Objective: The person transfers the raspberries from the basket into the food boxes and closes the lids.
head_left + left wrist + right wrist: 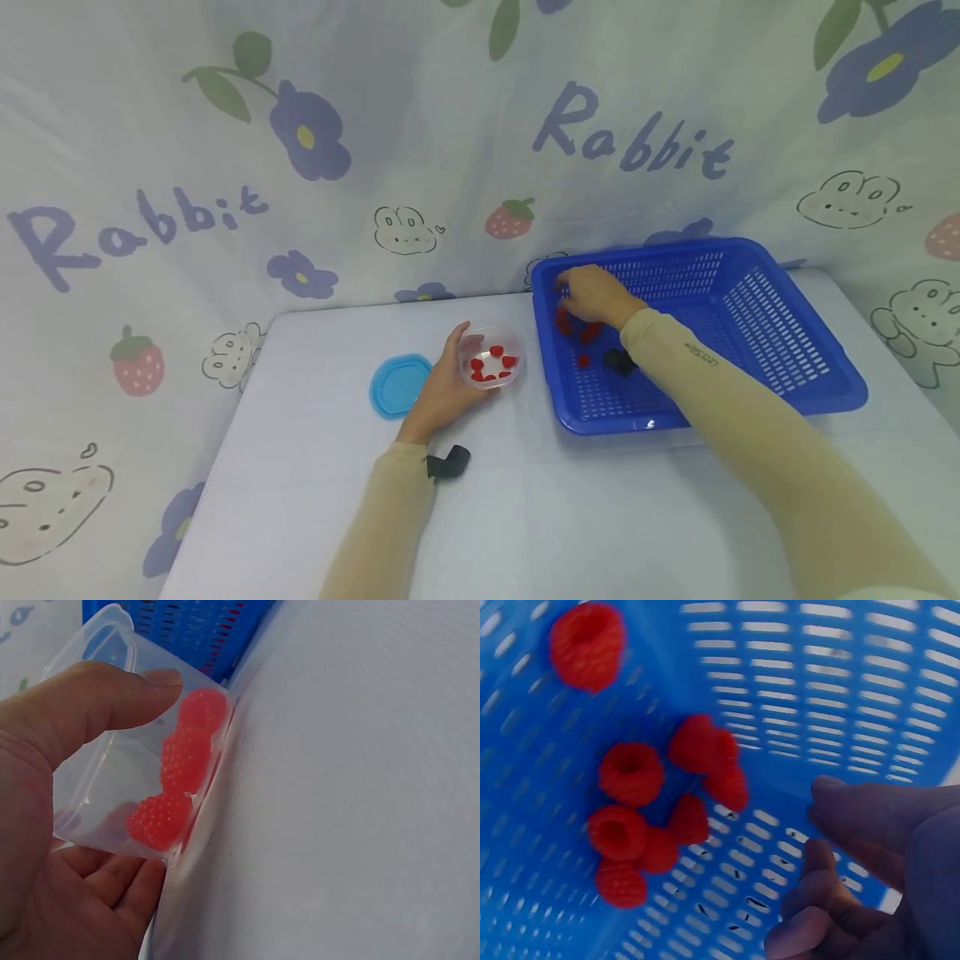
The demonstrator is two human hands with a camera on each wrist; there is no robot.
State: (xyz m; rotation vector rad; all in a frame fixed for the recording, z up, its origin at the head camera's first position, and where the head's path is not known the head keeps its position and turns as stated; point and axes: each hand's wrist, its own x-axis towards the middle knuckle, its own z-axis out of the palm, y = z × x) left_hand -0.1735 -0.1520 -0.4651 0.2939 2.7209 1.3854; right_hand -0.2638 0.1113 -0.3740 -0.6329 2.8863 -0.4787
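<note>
My left hand (pixel 444 390) holds a small clear plastic cup (pixel 112 776) at its side, thumb on the near wall and fingers under the far one. Several red raspberries (pixel 186 761) lie on the cup's bottom. Over to the right, my right hand (pixel 597 297) reaches into the left end of a blue plastic basket (pixel 693 321). In the right wrist view its thumb and fingers stand apart, slightly bent, with nothing between them. More raspberries (pixel 631 774) lie loosely grouped in the basket's corner, a short way from the fingertips.
A light blue lid (pixel 400 386) lies on the white table (pixel 300 483), left of the cup and beside my left hand. The slotted basket takes up the table's right side. A printed curtain (pixel 420 108) hangs behind the table.
</note>
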